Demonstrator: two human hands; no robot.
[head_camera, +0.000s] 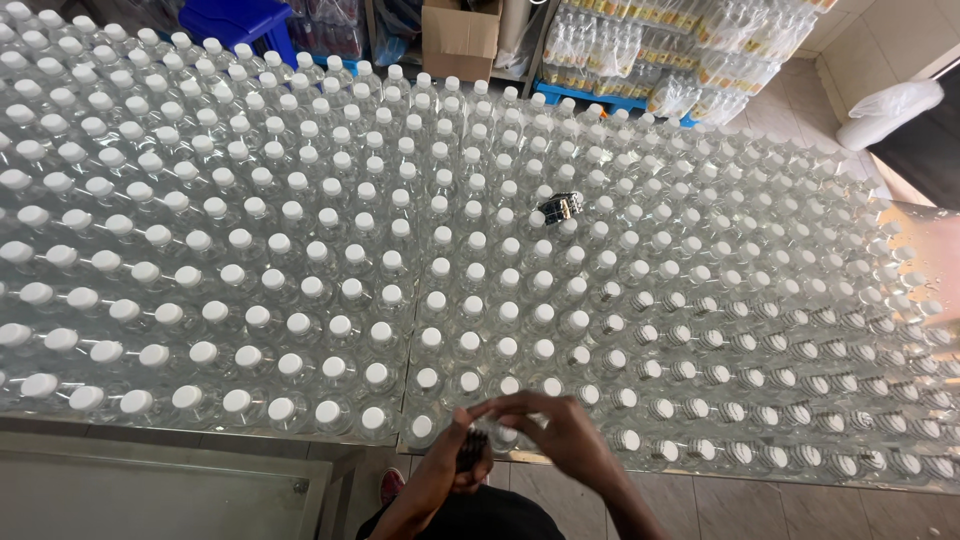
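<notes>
Two hands work one bottle (503, 432) at the tabletop's (200, 425) near edge. Right hand (560, 432) fingers pinch its cap; left hand (455, 462) grips a dark bundle (472, 450). Best practice, judged here: steady the bottle, seat the sleeve squarely.

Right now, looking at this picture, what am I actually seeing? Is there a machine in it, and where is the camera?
No machine: a person works with bare hands, and the one camera sits on their head, looking down. A long table is packed with clear plastic bottles; those on the left have plain white caps, those on the right have striped bands around the caps. At the near edge, the right hand reaches over a bottle top, while the left hand holds a small dark bundle. A similar dark bundle rests on the bottles farther back. Wrapped bottle packs are stacked behind.
</notes>
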